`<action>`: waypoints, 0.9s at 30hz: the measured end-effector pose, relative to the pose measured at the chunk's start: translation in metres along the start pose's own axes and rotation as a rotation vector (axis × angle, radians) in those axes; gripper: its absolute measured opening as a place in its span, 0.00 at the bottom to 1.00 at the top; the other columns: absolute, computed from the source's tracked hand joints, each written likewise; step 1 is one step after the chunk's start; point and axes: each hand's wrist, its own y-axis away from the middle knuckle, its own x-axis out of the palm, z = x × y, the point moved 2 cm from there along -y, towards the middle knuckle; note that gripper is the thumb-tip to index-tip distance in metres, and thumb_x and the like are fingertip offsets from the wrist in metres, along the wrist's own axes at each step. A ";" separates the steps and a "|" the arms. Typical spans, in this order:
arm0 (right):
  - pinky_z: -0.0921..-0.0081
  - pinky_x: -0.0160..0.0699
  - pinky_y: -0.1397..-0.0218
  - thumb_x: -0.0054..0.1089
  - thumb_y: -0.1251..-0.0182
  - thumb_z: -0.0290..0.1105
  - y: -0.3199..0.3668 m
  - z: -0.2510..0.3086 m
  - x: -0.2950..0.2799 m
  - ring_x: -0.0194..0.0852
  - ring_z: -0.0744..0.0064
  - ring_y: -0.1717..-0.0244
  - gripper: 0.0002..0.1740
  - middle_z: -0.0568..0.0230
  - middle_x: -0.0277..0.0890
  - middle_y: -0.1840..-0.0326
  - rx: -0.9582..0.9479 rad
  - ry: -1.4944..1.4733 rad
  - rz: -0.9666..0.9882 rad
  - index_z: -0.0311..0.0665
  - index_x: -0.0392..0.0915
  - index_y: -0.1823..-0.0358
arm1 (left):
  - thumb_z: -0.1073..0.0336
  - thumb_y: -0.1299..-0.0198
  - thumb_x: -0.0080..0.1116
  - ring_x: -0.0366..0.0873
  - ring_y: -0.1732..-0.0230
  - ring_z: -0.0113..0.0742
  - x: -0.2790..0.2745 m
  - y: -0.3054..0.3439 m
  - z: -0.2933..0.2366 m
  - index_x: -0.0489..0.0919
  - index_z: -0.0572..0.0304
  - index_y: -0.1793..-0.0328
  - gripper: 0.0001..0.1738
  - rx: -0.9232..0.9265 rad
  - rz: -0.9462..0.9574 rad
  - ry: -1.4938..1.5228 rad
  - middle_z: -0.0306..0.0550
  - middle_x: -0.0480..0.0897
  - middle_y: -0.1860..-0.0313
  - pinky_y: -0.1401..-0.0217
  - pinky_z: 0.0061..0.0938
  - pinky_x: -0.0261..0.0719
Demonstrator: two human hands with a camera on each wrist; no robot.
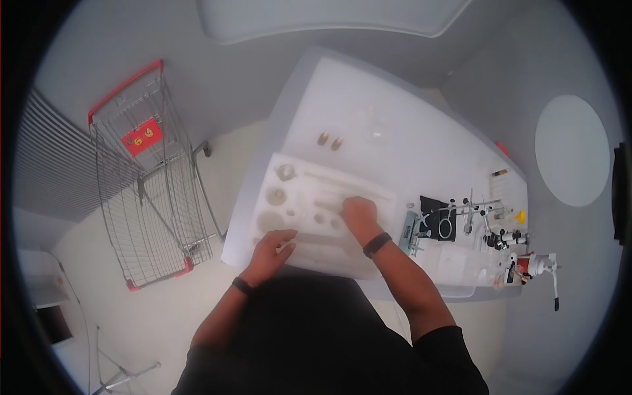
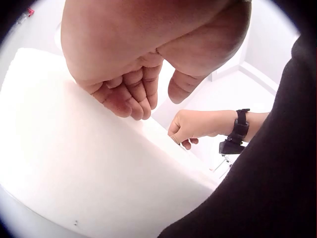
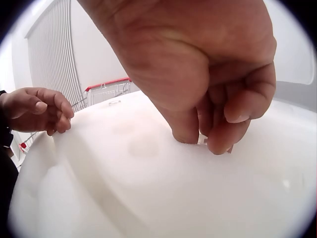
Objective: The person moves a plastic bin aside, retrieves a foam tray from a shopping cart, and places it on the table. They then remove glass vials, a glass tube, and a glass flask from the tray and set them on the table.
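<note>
A white foam tray [image 1: 309, 247] with cut-out recesses lies on the table before the person. The right hand [image 1: 360, 216] is over the tray's right part, fingers bent down into it. In the right wrist view its thumb and fingertips pinch a small clear piece [image 3: 202, 140] at the foam surface; most of it is hidden, and I cannot tell its kind. The left hand [image 1: 268, 253] hovers at the tray's front left edge, fingers loosely bent and holding nothing. Round recesses in the foam lie between the hands.
Two small brown objects [image 1: 330, 141] and a clear glass flask [image 1: 376, 131] stand behind the tray. To the right are metal stands and clamps [image 1: 471, 210], a black pad [image 1: 431, 209] and a clear bin [image 1: 457, 266]. A shopping cart [image 1: 148, 191] stands left of the table.
</note>
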 end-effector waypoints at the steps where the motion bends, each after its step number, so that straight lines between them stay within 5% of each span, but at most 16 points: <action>1: 0.49 0.94 0.48 0.81 0.35 0.40 0.001 -0.001 0.000 0.96 0.43 0.50 0.14 0.44 0.95 0.55 0.013 -0.033 -0.019 0.36 0.96 0.60 | 0.63 0.20 0.72 0.89 0.36 0.49 0.002 0.000 0.002 0.90 0.53 0.25 0.21 -0.005 -0.008 -0.009 0.51 0.90 0.31 0.33 0.40 0.88; 7: 0.45 0.89 0.47 0.72 0.37 0.46 0.014 -0.010 0.004 0.91 0.42 0.51 0.16 0.50 0.91 0.59 0.139 -0.189 -0.088 0.40 0.91 0.62 | 0.63 0.18 0.70 0.89 0.33 0.48 0.007 0.004 0.015 0.89 0.53 0.24 0.21 -0.005 -0.056 0.074 0.52 0.90 0.31 0.32 0.40 0.89; 11: 0.45 0.88 0.48 0.73 0.35 0.45 0.036 -0.017 -0.010 0.90 0.41 0.52 0.15 0.51 0.91 0.59 0.097 -0.306 -0.201 0.40 0.90 0.61 | 0.63 0.18 0.69 0.90 0.32 0.48 0.007 0.007 0.014 0.89 0.52 0.23 0.20 -0.008 -0.075 0.064 0.52 0.90 0.31 0.31 0.40 0.89; 13: 0.52 0.91 0.52 0.78 0.35 0.46 0.047 -0.027 -0.020 0.93 0.43 0.58 0.18 0.50 0.92 0.63 0.118 -0.449 -0.300 0.36 0.91 0.60 | 0.64 0.17 0.68 0.89 0.34 0.39 0.008 0.005 0.014 0.88 0.53 0.23 0.20 0.003 -0.059 0.052 0.47 0.90 0.31 0.32 0.35 0.87; 18: 0.72 0.86 0.63 0.80 0.23 0.37 0.075 -0.055 -0.057 0.85 0.77 0.70 0.13 0.66 0.88 0.69 0.271 -1.011 -0.347 0.32 0.92 0.55 | 0.62 0.19 0.69 0.90 0.33 0.50 0.010 -0.001 0.011 0.90 0.54 0.26 0.19 -0.034 -0.074 0.024 0.52 0.91 0.34 0.31 0.40 0.89; 24: 0.74 0.89 0.63 0.76 0.20 0.38 0.096 -0.069 -0.099 0.84 0.77 0.71 0.14 0.65 0.89 0.62 0.390 -1.568 -0.292 0.32 0.90 0.51 | 0.62 0.19 0.69 0.91 0.34 0.47 0.017 -0.015 -0.003 0.90 0.57 0.26 0.20 -0.088 -0.002 -0.067 0.53 0.92 0.34 0.32 0.40 0.90; 27: 0.72 0.91 0.62 0.74 0.18 0.40 0.100 -0.052 -0.095 0.84 0.77 0.71 0.14 0.65 0.89 0.61 0.375 -1.716 -0.219 0.34 0.90 0.51 | 0.58 0.18 0.71 0.90 0.33 0.44 0.034 -0.026 -0.040 0.86 0.58 0.20 0.25 -0.048 0.100 0.212 0.53 0.91 0.31 0.30 0.39 0.89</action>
